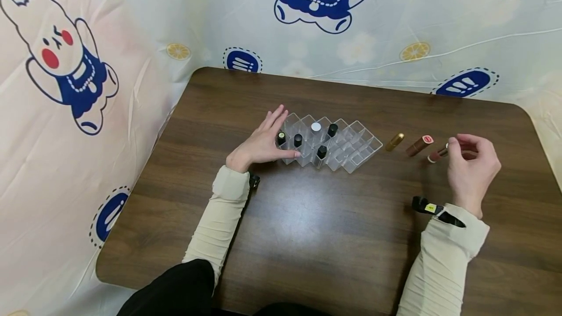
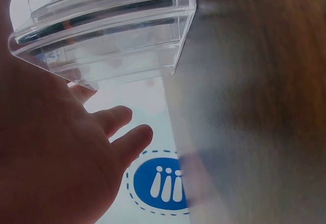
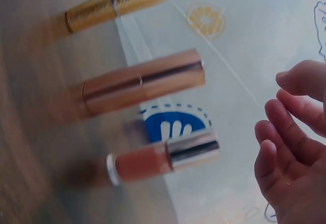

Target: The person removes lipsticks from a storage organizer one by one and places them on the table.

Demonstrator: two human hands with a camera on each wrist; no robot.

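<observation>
My left hand [image 1: 263, 143] rests at the left end of a clear plastic organizer [image 1: 369, 148], thumb at its near side and fingers spread straight toward the back. The organizer's slanted compartments hold several small bottles, most with black caps [image 1: 322, 152] and one with a white cap [image 1: 315, 128]. My right hand [image 1: 475, 167] is beside a lip gloss tube [image 3: 142, 161] with a silver cap and pinkish body, standing upright. Loosely bent, its fingers [image 3: 277, 114] are apart from the tube in the right wrist view and hold nothing.
Left of the lip gloss stand a rose-gold lipstick tube [image 1: 419, 145] and a gold tube [image 1: 394, 141], in a row right of the organizer. All sit on a brown wooden table [image 1: 307, 238]. Printed curtains [image 1: 145, 23] hang close behind its back and left edges.
</observation>
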